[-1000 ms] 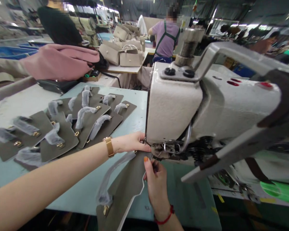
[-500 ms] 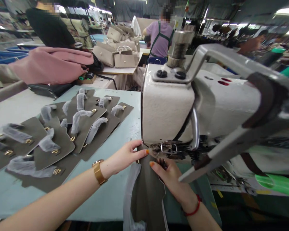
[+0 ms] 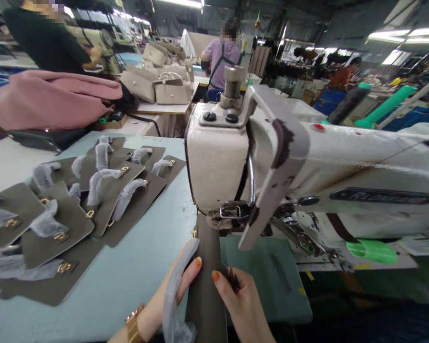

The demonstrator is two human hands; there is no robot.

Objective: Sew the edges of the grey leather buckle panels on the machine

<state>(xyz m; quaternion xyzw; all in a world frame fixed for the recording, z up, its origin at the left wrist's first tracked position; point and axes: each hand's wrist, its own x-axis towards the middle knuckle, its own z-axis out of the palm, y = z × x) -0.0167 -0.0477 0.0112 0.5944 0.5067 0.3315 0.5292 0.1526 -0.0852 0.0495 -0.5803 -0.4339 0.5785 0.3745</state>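
1. Two bare hands flank a grey-brown panel (image 3: 208, 290) at the lower centre of the frame, its top end under the sewing machine (image 3: 218, 162).
2. Left hand (image 3: 158, 301): partly behind the film-wrapped handle (image 3: 169, 295), thumb near the panel; whether it grips, I cannot tell.
3. Right hand (image 3: 243, 297): fingers curled around a small dark object (image 3: 233, 280), beside the panel's right edge.
4. Similar panels (image 3: 105, 209) overlap at the frame's left.

The grey-brown panel (image 3: 207, 305) occupies the lower centre of the frame, its length running from mid-frame to the bottom edge, which cuts it off. The handle (image 3: 169, 300), wrapped in translucent whitish film, curves along its left side. A gold-coloured fitting (image 3: 194, 232) sits at the handle's upper end.
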